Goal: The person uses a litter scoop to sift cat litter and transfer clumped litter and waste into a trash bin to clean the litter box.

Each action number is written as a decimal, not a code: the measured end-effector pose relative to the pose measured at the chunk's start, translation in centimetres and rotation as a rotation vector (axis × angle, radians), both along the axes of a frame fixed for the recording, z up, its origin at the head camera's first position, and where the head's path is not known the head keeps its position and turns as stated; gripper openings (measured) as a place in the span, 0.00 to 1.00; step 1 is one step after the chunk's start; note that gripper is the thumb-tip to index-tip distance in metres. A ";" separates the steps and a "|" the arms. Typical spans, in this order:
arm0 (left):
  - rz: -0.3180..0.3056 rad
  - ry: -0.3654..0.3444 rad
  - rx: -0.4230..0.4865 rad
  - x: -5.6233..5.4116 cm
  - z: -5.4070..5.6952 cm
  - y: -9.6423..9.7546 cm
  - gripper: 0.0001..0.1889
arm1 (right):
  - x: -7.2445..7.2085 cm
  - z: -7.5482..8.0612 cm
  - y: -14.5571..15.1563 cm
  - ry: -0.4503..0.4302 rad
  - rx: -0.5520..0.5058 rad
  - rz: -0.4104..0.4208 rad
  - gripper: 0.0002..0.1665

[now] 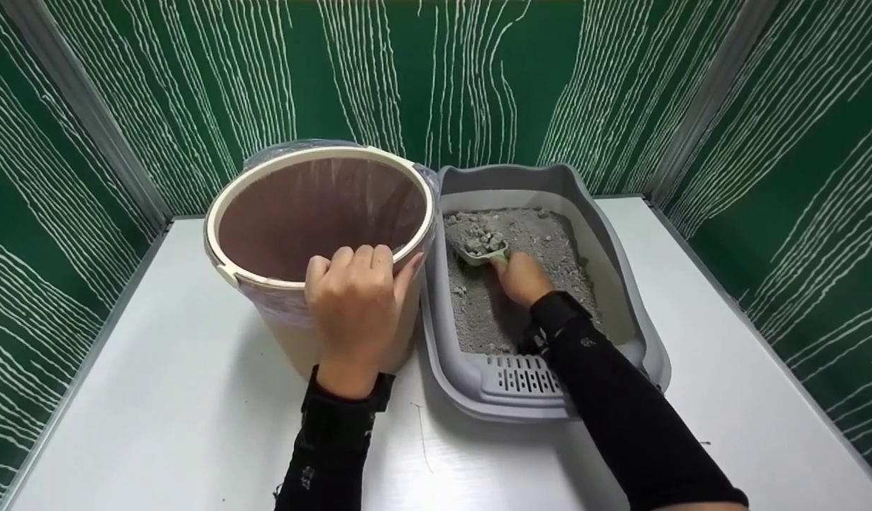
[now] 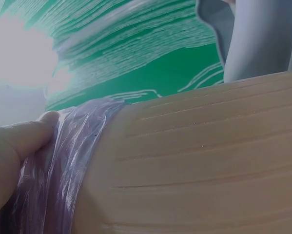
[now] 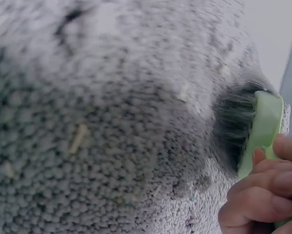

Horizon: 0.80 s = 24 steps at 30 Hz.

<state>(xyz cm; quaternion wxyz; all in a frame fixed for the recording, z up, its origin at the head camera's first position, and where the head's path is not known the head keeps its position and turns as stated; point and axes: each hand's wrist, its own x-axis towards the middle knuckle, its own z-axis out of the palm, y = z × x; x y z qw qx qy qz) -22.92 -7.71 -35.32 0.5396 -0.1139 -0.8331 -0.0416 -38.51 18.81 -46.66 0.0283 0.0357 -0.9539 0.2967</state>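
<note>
My left hand (image 1: pixel 358 305) grips the near right rim of a tall beige trash bin (image 1: pixel 290 344), fingers hooked over the edge. In the left wrist view, the thumb presses on the clear plastic liner (image 2: pixel 80 141) folded over the bin's outside. My right hand (image 1: pixel 525 277) holds the handle of a light green litter scoop (image 3: pixel 267 117) low inside a grey litter box (image 1: pixel 638 312). Lumpy grey clumps (image 1: pixel 483 243) sit in the scoop, near the box's left wall. Grainy grey cat litter (image 1: pixel 535 223) lies around and below it.
Bin and litter box stand side by side on a white table (image 1: pixel 152 397), the bin on the left. Slots pierce the box's front ledge (image 1: pixel 525 376). Green walls (image 1: pixel 471 78) with white streaks enclose the table at the back and sides.
</note>
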 end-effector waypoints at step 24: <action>0.014 0.026 0.006 -0.1 0.2 0.1 0.25 | 1.1 3.1 0.6 0.120 -0.024 -0.152 0.23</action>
